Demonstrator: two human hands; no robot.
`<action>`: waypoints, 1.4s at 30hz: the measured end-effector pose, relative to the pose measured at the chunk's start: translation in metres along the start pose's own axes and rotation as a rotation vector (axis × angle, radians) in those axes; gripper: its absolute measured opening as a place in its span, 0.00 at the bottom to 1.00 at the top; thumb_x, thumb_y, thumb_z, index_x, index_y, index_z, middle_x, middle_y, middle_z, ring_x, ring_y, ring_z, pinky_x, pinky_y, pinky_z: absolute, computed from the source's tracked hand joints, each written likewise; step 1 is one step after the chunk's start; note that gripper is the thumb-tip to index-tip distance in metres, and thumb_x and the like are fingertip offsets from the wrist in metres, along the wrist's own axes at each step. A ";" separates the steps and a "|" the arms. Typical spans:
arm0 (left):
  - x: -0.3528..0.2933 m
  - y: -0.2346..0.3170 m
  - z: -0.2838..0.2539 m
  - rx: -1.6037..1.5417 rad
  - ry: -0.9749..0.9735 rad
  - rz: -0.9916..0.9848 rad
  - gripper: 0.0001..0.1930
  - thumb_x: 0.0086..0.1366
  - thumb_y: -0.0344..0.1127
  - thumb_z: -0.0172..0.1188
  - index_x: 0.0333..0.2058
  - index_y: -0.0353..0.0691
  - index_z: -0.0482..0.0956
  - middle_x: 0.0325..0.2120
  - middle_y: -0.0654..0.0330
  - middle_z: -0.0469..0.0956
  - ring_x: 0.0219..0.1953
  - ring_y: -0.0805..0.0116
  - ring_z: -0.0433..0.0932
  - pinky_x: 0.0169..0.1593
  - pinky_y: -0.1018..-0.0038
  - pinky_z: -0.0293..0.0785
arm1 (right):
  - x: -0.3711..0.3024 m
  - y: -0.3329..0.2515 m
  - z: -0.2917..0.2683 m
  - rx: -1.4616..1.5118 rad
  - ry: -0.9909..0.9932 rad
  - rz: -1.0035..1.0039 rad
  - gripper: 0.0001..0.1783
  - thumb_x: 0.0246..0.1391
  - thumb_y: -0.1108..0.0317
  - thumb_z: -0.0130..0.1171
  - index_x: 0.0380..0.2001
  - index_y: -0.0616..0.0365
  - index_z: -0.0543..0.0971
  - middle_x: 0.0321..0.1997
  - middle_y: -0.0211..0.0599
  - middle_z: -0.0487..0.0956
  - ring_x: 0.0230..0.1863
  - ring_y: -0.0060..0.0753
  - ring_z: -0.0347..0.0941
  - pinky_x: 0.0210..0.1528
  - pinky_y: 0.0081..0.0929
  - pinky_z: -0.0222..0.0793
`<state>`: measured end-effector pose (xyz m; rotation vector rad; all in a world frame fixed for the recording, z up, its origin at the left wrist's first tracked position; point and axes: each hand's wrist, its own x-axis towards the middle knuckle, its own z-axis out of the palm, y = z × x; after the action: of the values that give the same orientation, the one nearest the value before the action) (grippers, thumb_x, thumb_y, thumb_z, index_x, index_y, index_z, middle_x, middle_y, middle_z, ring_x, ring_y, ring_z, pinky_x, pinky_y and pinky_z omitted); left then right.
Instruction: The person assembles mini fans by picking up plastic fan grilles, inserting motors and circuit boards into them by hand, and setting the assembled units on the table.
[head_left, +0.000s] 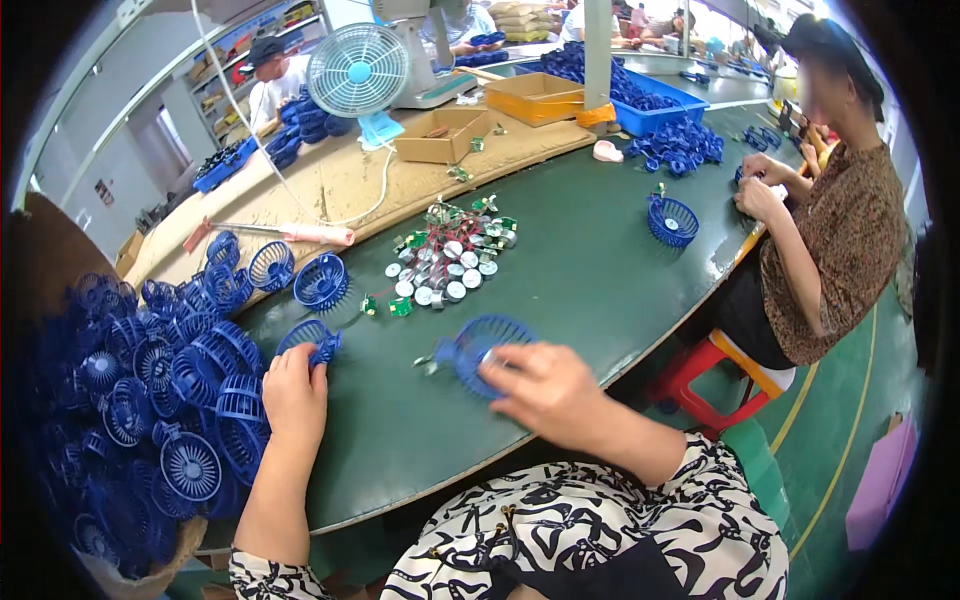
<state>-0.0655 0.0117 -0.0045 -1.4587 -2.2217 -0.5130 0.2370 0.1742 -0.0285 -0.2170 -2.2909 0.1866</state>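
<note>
My left hand [295, 395] pinches the rim of a small blue plastic fan housing [312, 336] at the edge of the heap. My right hand [548, 392] is closed on a second blue fan housing [495, 338], its fingers reaching inside near a silvery round part. Motion smears this housing, and a small green-and-silver piece sticks out on its left. Beyond my hands lies a pile of small motors [455, 268] with red wires and green circuit boards. A single blue fan housing [322, 281] rests just past my left hand.
A large heap of blue fan housings [150, 390] fills the left side. A screwdriver-like tool with a pink handle [318, 234] lies on cardboard. One assembled housing [672, 220] stands toward a co-worker [840, 220] seated at right. Cardboard box [440, 136], desk fan [358, 70] and blue bin [650, 112] stand behind.
</note>
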 end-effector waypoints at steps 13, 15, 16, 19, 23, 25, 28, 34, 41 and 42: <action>-0.005 0.050 -0.009 -0.369 -0.083 0.502 0.14 0.46 0.20 0.65 0.34 0.42 0.81 0.50 0.52 0.77 0.60 0.45 0.71 0.60 0.54 0.69 | 0.016 0.072 -0.026 -0.414 0.007 0.285 0.23 0.47 0.66 0.69 0.49 0.51 0.79 0.52 0.38 0.76 0.58 0.43 0.70 0.63 0.55 0.61; -0.008 0.051 -0.012 -0.431 -0.085 0.480 0.15 0.46 0.22 0.67 0.36 0.42 0.82 0.50 0.51 0.76 0.60 0.44 0.71 0.61 0.54 0.69 | 0.033 0.068 -0.019 -0.329 -0.003 0.193 0.19 0.48 0.67 0.68 0.45 0.53 0.80 0.47 0.35 0.78 0.54 0.41 0.72 0.59 0.46 0.66; -0.009 0.051 -0.014 -0.489 -0.089 0.459 0.17 0.47 0.25 0.69 0.38 0.42 0.82 0.51 0.50 0.76 0.60 0.43 0.70 0.61 0.53 0.69 | 0.042 0.069 -0.016 -0.333 -0.005 0.188 0.19 0.48 0.67 0.68 0.45 0.53 0.80 0.47 0.35 0.78 0.54 0.41 0.72 0.59 0.46 0.66; -0.011 0.055 -0.020 -0.482 -0.302 0.609 0.24 0.51 0.40 0.73 0.47 0.42 0.79 0.57 0.52 0.71 0.64 0.45 0.67 0.62 0.49 0.67 | 0.073 0.082 0.000 -0.241 -0.100 0.127 0.14 0.51 0.68 0.66 0.42 0.55 0.81 0.43 0.37 0.78 0.49 0.44 0.74 0.49 0.39 0.70; -0.017 0.061 -0.013 -0.417 -0.409 0.634 0.23 0.52 0.40 0.72 0.47 0.43 0.79 0.58 0.54 0.71 0.66 0.47 0.64 0.64 0.47 0.64 | 0.118 0.104 0.026 -0.163 -0.141 0.145 0.10 0.54 0.65 0.62 0.36 0.57 0.83 0.37 0.41 0.79 0.44 0.48 0.76 0.46 0.43 0.73; -0.019 0.056 -0.010 -0.425 -0.374 0.639 0.23 0.52 0.39 0.72 0.46 0.43 0.79 0.58 0.53 0.71 0.66 0.46 0.64 0.64 0.46 0.63 | 0.141 0.109 0.044 -0.113 -0.175 0.175 0.10 0.54 0.64 0.59 0.33 0.58 0.83 0.35 0.44 0.79 0.42 0.50 0.77 0.46 0.45 0.74; -0.019 0.053 -0.009 -0.426 -0.334 0.649 0.22 0.51 0.38 0.72 0.46 0.43 0.79 0.58 0.52 0.70 0.66 0.45 0.63 0.64 0.46 0.63 | 0.157 0.115 0.067 -0.189 -0.221 0.216 0.11 0.52 0.61 0.61 0.32 0.58 0.83 0.35 0.46 0.79 0.42 0.50 0.78 0.45 0.45 0.75; -0.017 0.056 -0.019 -0.417 -0.388 0.609 0.21 0.55 0.41 0.71 0.46 0.42 0.80 0.61 0.49 0.66 0.69 0.44 0.59 0.65 0.44 0.63 | 0.156 0.116 0.091 -0.275 -0.177 0.220 0.08 0.50 0.63 0.61 0.30 0.55 0.83 0.35 0.44 0.80 0.41 0.48 0.79 0.43 0.47 0.76; -0.019 0.054 -0.013 -0.410 -0.234 0.483 0.19 0.50 0.28 0.70 0.43 0.42 0.81 0.62 0.43 0.66 0.67 0.40 0.62 0.64 0.51 0.65 | 0.156 0.098 0.061 0.155 0.195 0.327 0.09 0.56 0.66 0.58 0.28 0.62 0.76 0.34 0.48 0.78 0.40 0.54 0.75 0.44 0.46 0.70; -0.018 0.051 -0.009 -0.427 -0.233 0.478 0.19 0.49 0.28 0.70 0.43 0.42 0.81 0.60 0.43 0.67 0.64 0.41 0.66 0.62 0.53 0.68 | 0.156 0.095 0.050 0.261 0.228 0.394 0.10 0.56 0.66 0.58 0.28 0.62 0.76 0.34 0.49 0.77 0.40 0.54 0.75 0.44 0.46 0.70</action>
<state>-0.0107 0.0126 -0.0035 -2.2911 -1.8879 -0.7067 0.1056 0.2972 0.0318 -0.5241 -1.9541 0.6259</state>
